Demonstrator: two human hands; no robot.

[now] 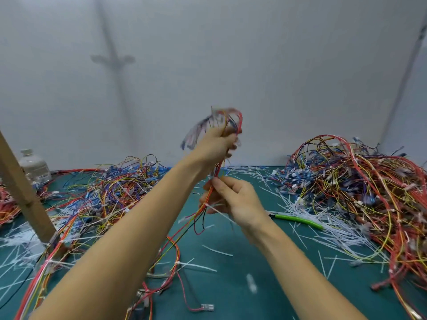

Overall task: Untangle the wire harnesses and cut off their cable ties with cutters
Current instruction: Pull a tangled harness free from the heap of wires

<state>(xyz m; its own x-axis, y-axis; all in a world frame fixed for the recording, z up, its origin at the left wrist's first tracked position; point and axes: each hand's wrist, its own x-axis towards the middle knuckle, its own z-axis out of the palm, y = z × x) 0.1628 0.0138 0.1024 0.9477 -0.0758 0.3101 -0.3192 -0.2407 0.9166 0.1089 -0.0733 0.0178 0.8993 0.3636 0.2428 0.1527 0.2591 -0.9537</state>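
L hand [217,144] raised, fingers curled round wire harness [217,169], R hand [235,202] pinches it lower, green cutters [298,220] on mat [231,285] beside right-edge wire pile [360,188], wooden post [25,195] at left edge

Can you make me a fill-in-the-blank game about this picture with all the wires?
The left hand holds the wire harness ____ than the right hand does.
The cutters lie on the mat, and their handle is ____.
The bottle stands at the far ____ side of the mat.
Missing words: higher, green, left.
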